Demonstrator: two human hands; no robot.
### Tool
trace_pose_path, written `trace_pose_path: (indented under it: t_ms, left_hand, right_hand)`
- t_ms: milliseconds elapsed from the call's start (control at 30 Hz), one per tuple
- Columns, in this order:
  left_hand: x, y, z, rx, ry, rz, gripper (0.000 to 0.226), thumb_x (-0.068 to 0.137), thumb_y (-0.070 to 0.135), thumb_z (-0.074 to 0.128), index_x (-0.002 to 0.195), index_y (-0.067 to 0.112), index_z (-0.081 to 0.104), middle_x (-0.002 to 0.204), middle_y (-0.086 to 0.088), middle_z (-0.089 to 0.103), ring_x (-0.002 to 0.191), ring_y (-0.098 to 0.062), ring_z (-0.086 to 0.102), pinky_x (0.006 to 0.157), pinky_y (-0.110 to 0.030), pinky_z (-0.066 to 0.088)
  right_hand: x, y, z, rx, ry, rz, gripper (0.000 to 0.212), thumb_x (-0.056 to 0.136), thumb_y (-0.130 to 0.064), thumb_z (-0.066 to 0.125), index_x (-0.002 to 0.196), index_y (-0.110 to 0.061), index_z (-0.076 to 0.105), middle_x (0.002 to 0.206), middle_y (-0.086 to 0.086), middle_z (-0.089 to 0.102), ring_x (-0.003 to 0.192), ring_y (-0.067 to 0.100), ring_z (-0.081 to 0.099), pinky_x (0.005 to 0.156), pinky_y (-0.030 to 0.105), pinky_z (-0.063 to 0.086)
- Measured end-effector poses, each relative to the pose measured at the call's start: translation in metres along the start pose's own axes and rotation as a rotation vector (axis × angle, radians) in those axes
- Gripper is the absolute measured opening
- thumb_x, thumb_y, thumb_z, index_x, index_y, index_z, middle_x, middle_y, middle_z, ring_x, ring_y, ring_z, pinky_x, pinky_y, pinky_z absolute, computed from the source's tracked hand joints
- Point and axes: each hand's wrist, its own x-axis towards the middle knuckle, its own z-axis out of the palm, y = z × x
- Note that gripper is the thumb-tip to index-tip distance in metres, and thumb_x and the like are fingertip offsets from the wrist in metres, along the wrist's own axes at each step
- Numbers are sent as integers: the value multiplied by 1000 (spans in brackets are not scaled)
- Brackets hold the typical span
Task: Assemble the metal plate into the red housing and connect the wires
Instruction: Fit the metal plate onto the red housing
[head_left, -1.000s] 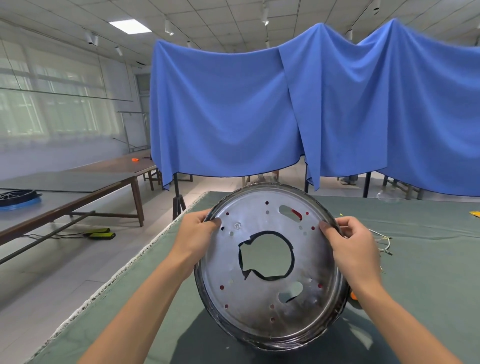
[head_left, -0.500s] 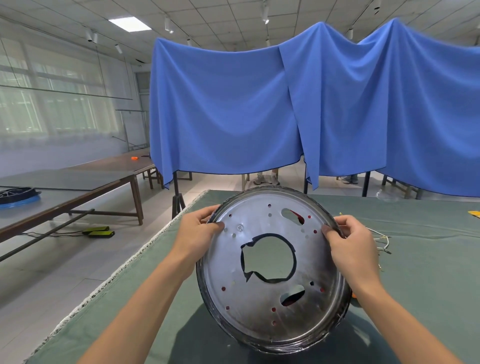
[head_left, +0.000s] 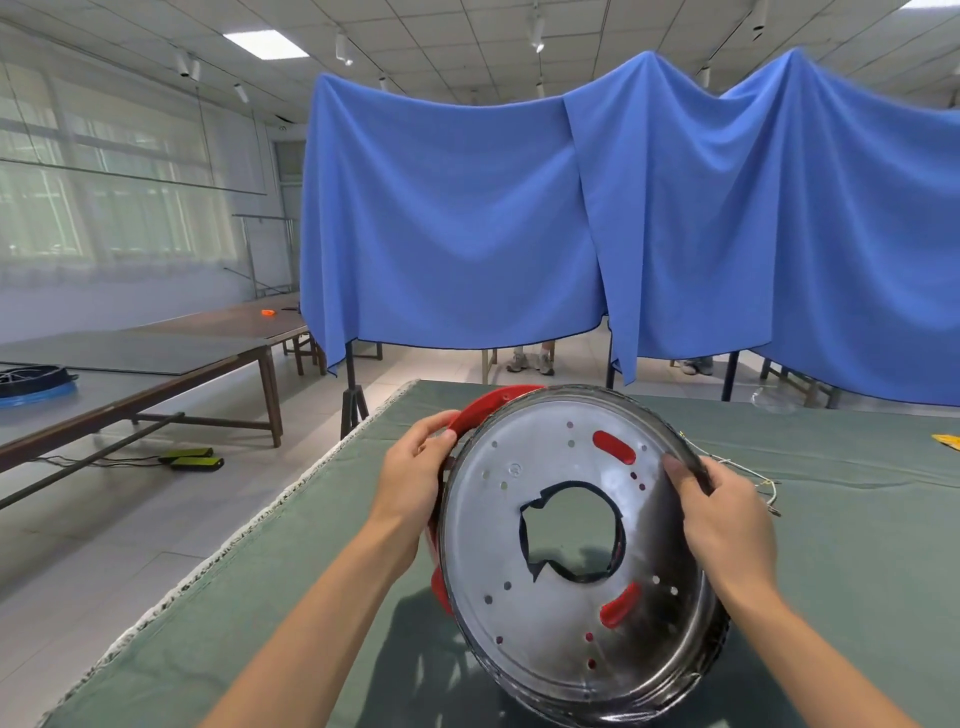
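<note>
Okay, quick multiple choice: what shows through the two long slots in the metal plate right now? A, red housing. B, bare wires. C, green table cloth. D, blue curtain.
A: both oblong slots in the metal plate show red, matching the red housing that peeks out behind the plate's upper left edge; only the big centre hole shows the green cloth.

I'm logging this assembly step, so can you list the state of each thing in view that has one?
metal plate: held tilted above the table, facing the camera
red housing: behind the plate, red showing through its slots
left hand: grips the housing's rim
right hand: grips the plate's rim
wires: lying loose on the green table
</note>
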Motion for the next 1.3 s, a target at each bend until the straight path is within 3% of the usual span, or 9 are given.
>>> trace_pose_path:
  t_ms: [100,233,433,600,767,833,1000,1067,1300]
  left_hand:
    - [1,-2,0,-10,-5,-17,24,97,16,51,106,28,69,105,-7,71,102,-28,64,86,-41,54]
    - [1,-3,0,-65,-30,13,29,96,14,52,102,35,70,108,-9,70,106,-34,61,92,-47,52]
    - [-1,5,-2,34,-108,93,39,97,11,40,118,37,60,103,22,68,86,8,63,69,-9,48]
    - [-4,12,-9,120,-126,140,39,91,19,36,109,39,65,104,17,69,92,6,61,69,-6,45]
    - [-5,-1,-17,-68,-96,80,54,82,13,32,120,35,63,106,-5,69,92,-27,59,84,-44,48]
    - [-4,-6,-22,-141,-103,63,61,76,7,33,124,34,61,102,-8,58,90,-25,47,81,-46,40]
    - [-3,-17,-29,-93,-116,76,51,90,54,47,138,37,47,137,13,52,127,-11,48,110,-42,33]
    - [-3,-19,-31,-58,-86,62,55,86,65,47,136,43,47,139,16,51,127,-9,49,109,-44,37]
    - [-3,-7,-40,-72,-98,35,30,97,28,45,121,39,60,115,9,68,105,-12,65,93,-39,51]
  right_hand:
    - [4,7,-3,-17,-15,-10,36,95,-38,52,68,-15,57,66,-1,61,68,27,56,58,36,40]
    - [7,12,-6,2,-4,9,35,95,-35,53,67,-16,56,66,-2,61,68,26,54,58,34,39]
    - [9,4,-7,11,-20,12,29,97,-33,51,77,-14,61,74,4,64,76,32,55,62,37,39]
    - [9,-10,-5,4,-28,-5,32,98,-33,50,74,-14,58,76,7,63,77,32,55,63,37,38]
    - [7,-18,-1,28,-19,-4,33,98,-36,48,75,-14,58,77,4,64,77,30,56,67,39,42]
    - [7,-19,0,40,-15,0,33,98,-36,48,76,-14,58,77,3,64,77,30,56,65,38,41]
    - [5,-25,4,49,-31,-10,34,98,-33,49,76,-9,58,73,5,61,75,33,54,66,39,40]
    - [3,-28,8,41,-45,-17,33,98,-33,49,79,-9,60,75,6,63,76,33,55,66,40,41]
    - [-2,-33,16,55,-66,-39,37,98,-31,50,63,-17,48,62,-2,53,64,25,48,56,34,34]
